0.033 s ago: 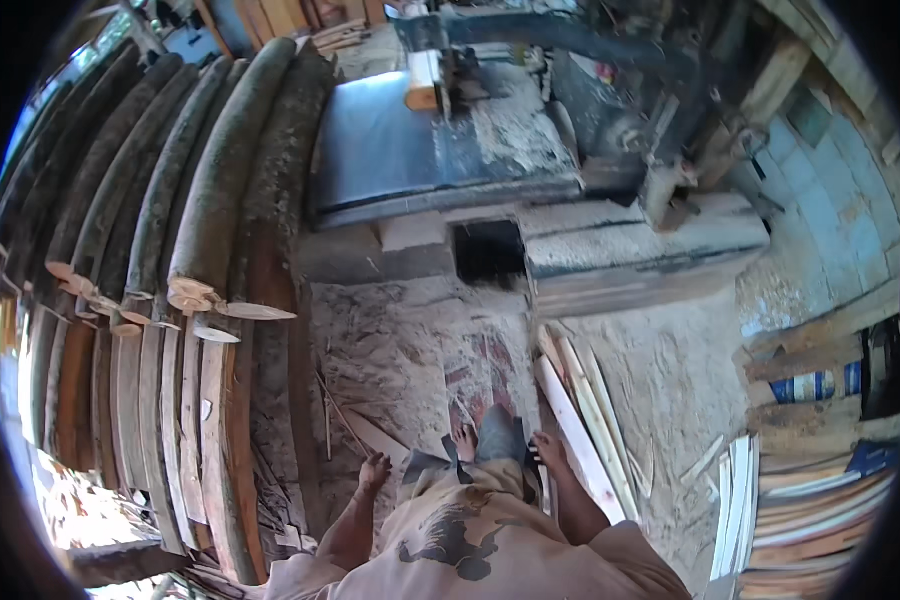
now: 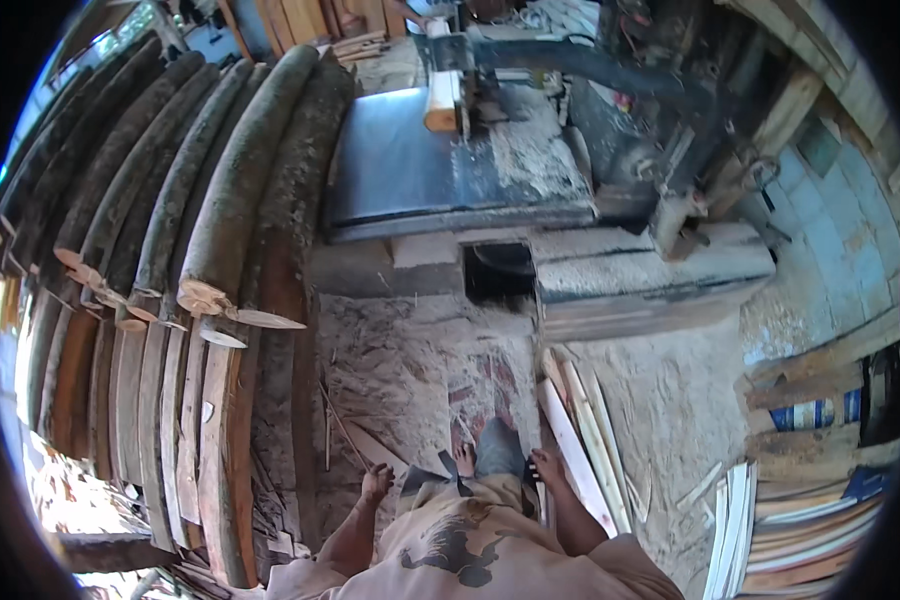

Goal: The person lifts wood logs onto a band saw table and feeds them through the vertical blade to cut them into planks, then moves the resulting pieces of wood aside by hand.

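Observation:
My left hand (image 2: 378, 482) hangs beside my body with its fingers loosely bent. A thin stick (image 2: 344, 427) runs across the floor and its near end lines up with the fingers; no grip on it can be made out. On the other side my right hand (image 2: 545, 467) hangs near my thigh, fingers slightly bent and apart, with nothing seen in it. Right beside it, long pale sawn strips (image 2: 582, 440) lie on the sawdust. Ahead is a dark metal saw table (image 2: 400, 160), bearing a squared timber (image 2: 443, 102) against the saw machinery.
Bark-covered logs (image 2: 255, 185) are stacked at left above upright slabs (image 2: 182, 430). Across the front lies a sawdust-covered beam (image 2: 660, 265), beside a dark pit (image 2: 499, 272). More sawn strips (image 2: 820, 530) are piled at right. Another person's arm (image 2: 402, 12) reaches in behind the table.
The view has shifted, so most things sit slightly lower and farther right. Another person's arm now shows at the far side. My hands still hang at my sides.

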Demonstrator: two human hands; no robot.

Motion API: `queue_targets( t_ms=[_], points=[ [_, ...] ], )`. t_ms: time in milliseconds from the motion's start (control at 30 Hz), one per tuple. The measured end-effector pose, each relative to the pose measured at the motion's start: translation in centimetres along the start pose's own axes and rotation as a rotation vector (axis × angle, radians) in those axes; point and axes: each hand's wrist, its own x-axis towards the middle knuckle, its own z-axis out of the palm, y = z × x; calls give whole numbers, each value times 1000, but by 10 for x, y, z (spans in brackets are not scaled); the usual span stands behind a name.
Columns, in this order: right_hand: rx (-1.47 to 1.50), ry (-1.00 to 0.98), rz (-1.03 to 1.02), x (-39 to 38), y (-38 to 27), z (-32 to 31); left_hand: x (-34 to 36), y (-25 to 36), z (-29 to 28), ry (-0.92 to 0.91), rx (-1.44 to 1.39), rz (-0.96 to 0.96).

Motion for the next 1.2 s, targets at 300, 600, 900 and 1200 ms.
queue_targets(
  t_ms=[300,600,900,1200],
  points=[
    [-985,-58,-358,99,-173,35,101,76,102,-128,429,-28],
    [-138,-66,-614,162,-447,66,184,370,224,-93,-1,39],
    [-88,-231,-381,91,-519,89,187,436,252,-172,-222,-66],
    [-33,-240,-573,33,-376,94,98,322,227,-128,-309,-53]
  ],
)
